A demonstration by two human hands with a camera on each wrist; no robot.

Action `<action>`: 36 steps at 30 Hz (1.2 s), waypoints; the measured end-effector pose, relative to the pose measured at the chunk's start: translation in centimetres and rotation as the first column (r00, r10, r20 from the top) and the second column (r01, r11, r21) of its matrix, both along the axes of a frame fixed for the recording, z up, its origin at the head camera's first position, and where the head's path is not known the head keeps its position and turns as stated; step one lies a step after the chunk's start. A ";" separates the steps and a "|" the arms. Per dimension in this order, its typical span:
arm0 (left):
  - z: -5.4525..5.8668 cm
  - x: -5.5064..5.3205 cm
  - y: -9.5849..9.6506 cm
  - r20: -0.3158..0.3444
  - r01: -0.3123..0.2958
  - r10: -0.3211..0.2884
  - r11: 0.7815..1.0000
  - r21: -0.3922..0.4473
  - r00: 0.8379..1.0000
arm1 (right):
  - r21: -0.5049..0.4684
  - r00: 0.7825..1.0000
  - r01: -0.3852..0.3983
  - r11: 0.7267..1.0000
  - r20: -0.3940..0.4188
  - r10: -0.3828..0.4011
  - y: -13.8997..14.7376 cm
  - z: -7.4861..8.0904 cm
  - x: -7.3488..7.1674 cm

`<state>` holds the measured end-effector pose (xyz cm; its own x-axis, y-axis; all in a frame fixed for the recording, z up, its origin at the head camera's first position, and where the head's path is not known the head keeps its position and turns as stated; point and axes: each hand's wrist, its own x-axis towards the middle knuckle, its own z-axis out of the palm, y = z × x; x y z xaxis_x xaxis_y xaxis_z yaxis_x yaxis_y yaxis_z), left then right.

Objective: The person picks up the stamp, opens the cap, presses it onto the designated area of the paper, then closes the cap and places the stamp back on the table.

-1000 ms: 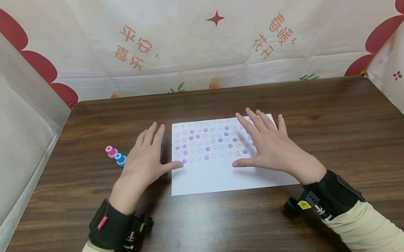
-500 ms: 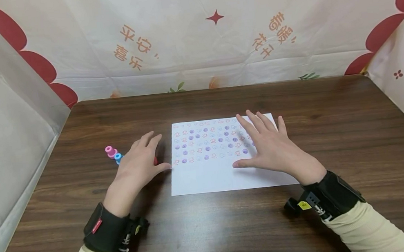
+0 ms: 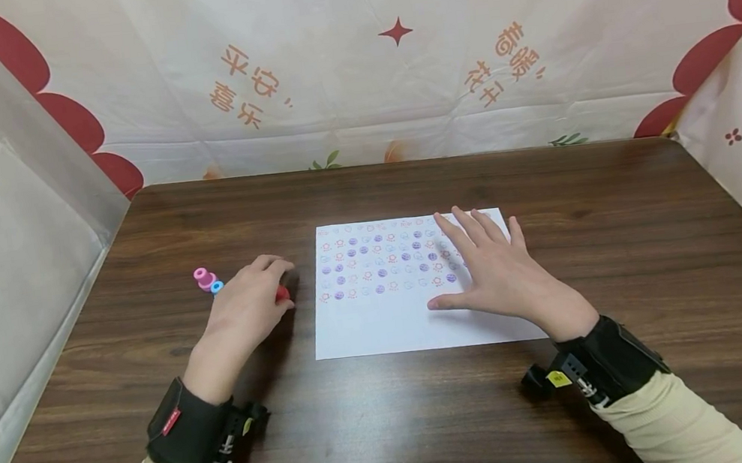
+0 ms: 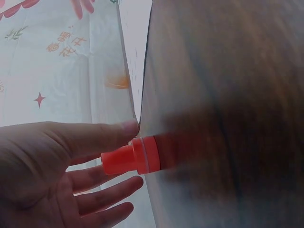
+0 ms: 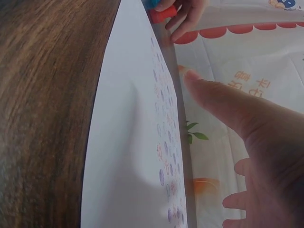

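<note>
A red stamp stands on the table by the paper's left edge, between the thumb and fingers of my left hand. In the left wrist view the thumb lies along one side of it, with three fingers spread loosely on the other. The left hand partly hides the stamp in the head view. My right hand is spread over the right part of a white sheet of paper. Rows of small purple, red and blue stamped prints fill the sheet's upper half.
A pink stamp and a blue stamp stand left of the left hand, the blue one mostly covered by it. The brown wooden table reaches back to a pale printed curtain.
My left hand has moved left and toward me, off the paper's edge, its fingers drawing in around the red stamp. The right hand has barely moved.
</note>
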<state>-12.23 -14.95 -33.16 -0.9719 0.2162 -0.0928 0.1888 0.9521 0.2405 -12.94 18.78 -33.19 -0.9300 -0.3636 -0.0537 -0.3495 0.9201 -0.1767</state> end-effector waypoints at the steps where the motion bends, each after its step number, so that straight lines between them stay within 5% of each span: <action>1: 0.0 0.0 0.0 -0.001 -0.001 0.001 1.000 -0.001 1.000 | 0.000 1.000 0.000 1.000 0.002 0.000 0.0 0.0 0.0; 20: 0.9 0.4 -0.7 0.025 -0.006 0.005 1.000 0.018 1.000 | -0.012 1.000 -0.001 1.000 0.000 0.001 0.0 -0.3 0.1; 36: 0.6 0.4 -0.9 -0.036 -0.012 0.013 1.000 0.029 0.999 | -0.014 1.000 -0.006 1.000 0.004 0.006 0.0 -0.7 0.1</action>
